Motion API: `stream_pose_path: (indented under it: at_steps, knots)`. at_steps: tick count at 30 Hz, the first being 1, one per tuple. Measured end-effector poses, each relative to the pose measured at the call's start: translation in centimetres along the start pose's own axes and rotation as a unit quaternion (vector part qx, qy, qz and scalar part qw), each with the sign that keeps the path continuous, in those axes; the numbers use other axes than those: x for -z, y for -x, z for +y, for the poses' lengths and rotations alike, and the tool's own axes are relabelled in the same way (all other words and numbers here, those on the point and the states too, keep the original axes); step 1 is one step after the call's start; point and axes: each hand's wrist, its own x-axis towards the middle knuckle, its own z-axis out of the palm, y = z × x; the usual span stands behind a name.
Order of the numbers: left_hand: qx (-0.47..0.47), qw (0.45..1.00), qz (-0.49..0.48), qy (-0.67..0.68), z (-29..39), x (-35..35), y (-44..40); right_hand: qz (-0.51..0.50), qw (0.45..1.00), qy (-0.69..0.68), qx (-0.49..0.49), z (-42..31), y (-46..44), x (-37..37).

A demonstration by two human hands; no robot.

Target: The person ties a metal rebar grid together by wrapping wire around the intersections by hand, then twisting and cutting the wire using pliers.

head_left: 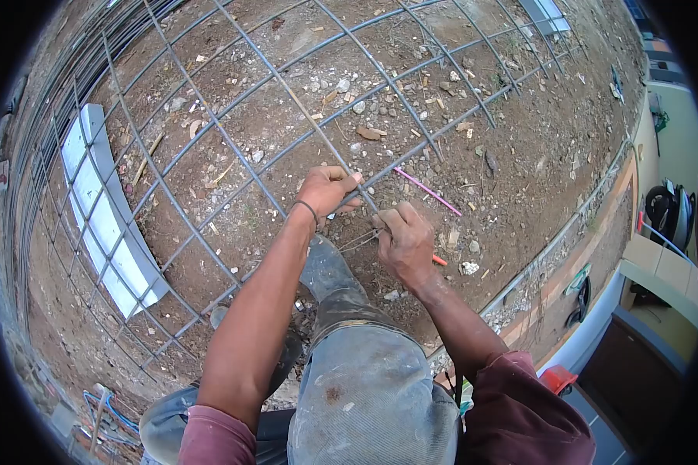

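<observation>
A grid of steel reinforcing bars [287, 87] lies before me, and both my hands are at its near edge. My left hand [326, 191] is closed around a bar beside a crossing, thumb and forefinger pressed together. Just right of it, my right hand [406, 239] is closed with curled fingers. Thin tie wire [358, 241] shows at its fingertips, next to the end of a bar. From the outer side of that hand sticks a short orange end [440, 260]; whatever it belongs to is hidden by the palm.
A pale metal channel [105, 209] lies under the grid at left, another [545, 15] at top right. Long bars [93, 50] are bundled at upper left. A pink stick [428, 191] rests on stony soil. A raised edge [570, 275] runs along the right.
</observation>
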Motion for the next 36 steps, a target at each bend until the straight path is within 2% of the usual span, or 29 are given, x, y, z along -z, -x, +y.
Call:
stream_pose_path:
  at_steps: [7,9,13,15,16,18,19,21,22,24,25,26,27,28,30,31,33,34,35,36]
  knots:
    - [-0.025,0.999,-0.004,0.044,-0.4,-0.1,0.3,-0.004,0.996,-0.086,-0.035,-0.8,-4.1,0.4]
    - [-0.041,0.999,-0.005,0.004,0.5,0.1,0.9,-0.042,0.994,-0.087,0.045,-0.8,-5.9,-0.1]
    - [-0.078,0.997,-0.017,0.002,-2.1,0.5,-1.5,-0.122,0.986,-0.031,0.108,0.8,-10.4,-0.2]
    - [-0.024,0.995,-0.038,0.085,-1.4,0.5,-0.8,-0.186,0.98,-0.061,-0.03,1.6,-12.9,0.2]
    - [-0.024,0.995,-0.038,0.085,-1.3,0.4,-0.7,-0.186,0.98,-0.061,-0.031,1.9,-13.1,0.1]
    - [-0.008,0.997,-0.017,0.077,-1.0,0.2,-0.5,-0.167,0.968,-0.059,-0.178,2.8,-13.1,-0.4]
    - [-0.006,0.997,-0.016,0.077,-0.9,0.0,-0.3,-0.168,0.967,-0.06,-0.179,2.9,-12.4,-0.5]
    - [-0.016,0.997,0.004,0.071,-0.6,-0.4,-0.1,-0.071,0.96,-0.065,-0.263,2.9,-10.2,-0.7]
    - [-0.015,0.997,0.005,0.07,-0.5,-0.5,0.0,-0.071,0.96,-0.065,-0.264,3.0,-8.8,-0.9]
    - [-0.008,0.999,0.019,0.047,-0.2,-0.6,0.1,0.026,0.901,-0.134,-0.412,3.3,-5.9,-1.6]
    - [-0.008,0.999,0.018,0.044,-0.1,-0.7,0.1,0.029,0.9,-0.135,-0.414,3.3,-4.8,-1.7]
    - [-0.01,0.999,0.017,0.042,-0.1,-0.7,0.1,0.041,0.788,-0.281,-0.546,3.2,-3.8,-1.8]
    - [-0.012,0.999,0.019,0.041,-0.1,-0.7,0.2,0.05,0.637,-0.414,-0.649,3.2,-2.9,-2.1]
    - [-0.013,0.999,0.02,0.038,-0.1,-0.6,0.1,0.05,0.635,-0.417,-0.649,3.3,-2.1,-2.6]
    - [-0.011,0.999,0.024,0.041,-0.4,-0.7,0.0,0.013,0.562,-0.466,-0.683,3.2,-1.0,-3.1]
    - [-0.011,0.999,0.024,0.039,-0.6,-0.7,-0.3,0.014,0.561,-0.467,-0.683,2.8,-0.8,-2.9]
    - [-0.024,0.998,0.033,0.042,-1.1,-0.7,-0.7,0.021,0.703,-0.37,-0.607,1.6,-0.7,-1.8]
    - [-0.024,0.998,0.034,0.043,-1.0,-0.6,-0.6,0.02,0.703,-0.37,-0.607,0.4,-0.5,-0.8]
    - [-0.023,0.999,0.038,0.026,-1.0,-0.5,-0.5,-0.025,0.836,-0.279,-0.473,-0.9,-0.2,0.4]
    - [-0.023,0.999,0.04,0.009,-0.9,-0.6,-0.4,-0.068,0.93,-0.174,-0.317,-1.8,-0.2,1.3]
